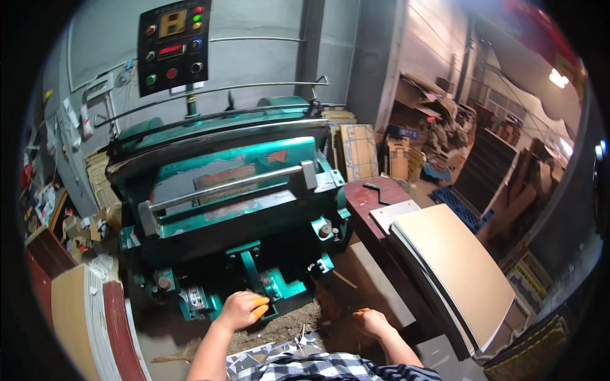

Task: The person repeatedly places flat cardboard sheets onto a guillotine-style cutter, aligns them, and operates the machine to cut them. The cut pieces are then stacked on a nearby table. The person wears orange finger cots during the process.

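Observation:
My left hand (243, 310) is low in front of a green machine (279, 155), next to a green bracket (283, 289) on its lower front. Its fingers are curled, with orange coverings on the fingertips. Whether they grip anything or touch the bracket cannot be made out. To the right, my right hand (373, 322) is held above the floor with its fingers drawn in and orange at the tips. Nothing shows in it. A metal bar (229, 186) runs across the front of the machine.
A control panel (171, 47) with coloured buttons stands above the machine. At right, a stack of tan sheets (454, 263) lies on a dark red table (375, 190) with a black crank handle (376, 192). More boards (70, 317) stand at left. Scraps (298, 340) litter the floor before me.

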A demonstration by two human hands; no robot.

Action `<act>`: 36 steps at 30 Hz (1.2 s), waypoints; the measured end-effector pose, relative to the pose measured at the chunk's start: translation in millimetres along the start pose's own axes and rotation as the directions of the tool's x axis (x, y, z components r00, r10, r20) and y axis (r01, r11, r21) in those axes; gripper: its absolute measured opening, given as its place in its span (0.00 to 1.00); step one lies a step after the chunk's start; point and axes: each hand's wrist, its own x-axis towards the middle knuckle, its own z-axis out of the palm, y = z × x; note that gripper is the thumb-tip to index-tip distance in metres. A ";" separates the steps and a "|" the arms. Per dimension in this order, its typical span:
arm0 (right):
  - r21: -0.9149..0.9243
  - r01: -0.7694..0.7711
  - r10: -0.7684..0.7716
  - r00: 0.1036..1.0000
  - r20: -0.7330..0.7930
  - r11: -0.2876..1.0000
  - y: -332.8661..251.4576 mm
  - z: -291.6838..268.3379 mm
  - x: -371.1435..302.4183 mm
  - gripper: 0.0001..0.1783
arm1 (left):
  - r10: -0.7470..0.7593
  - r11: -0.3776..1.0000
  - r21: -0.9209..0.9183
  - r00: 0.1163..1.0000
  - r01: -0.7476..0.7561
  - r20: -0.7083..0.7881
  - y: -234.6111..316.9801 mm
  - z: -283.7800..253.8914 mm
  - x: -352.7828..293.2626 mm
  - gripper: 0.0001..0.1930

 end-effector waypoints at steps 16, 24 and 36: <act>0.042 -0.017 0.016 1.000 0.027 0.999 4.8 -22.0 -15.5 0.22 | 0.227 0.969 0.198 0.840 -0.146 -0.492 98.7 -97.8 86.9 0.12; 0.085 -0.174 0.172 0.985 0.035 0.981 28.6 -30.8 -45.1 0.26 | 0.285 0.928 0.370 0.737 -0.052 -0.613 99.5 -114.8 132.8 0.16; 0.151 -0.119 0.137 0.984 -0.117 0.981 17.6 -70.6 -63.8 0.21 | -0.805 0.442 0.564 0.586 0.697 -0.094 -119.1 -60.4 57.4 0.40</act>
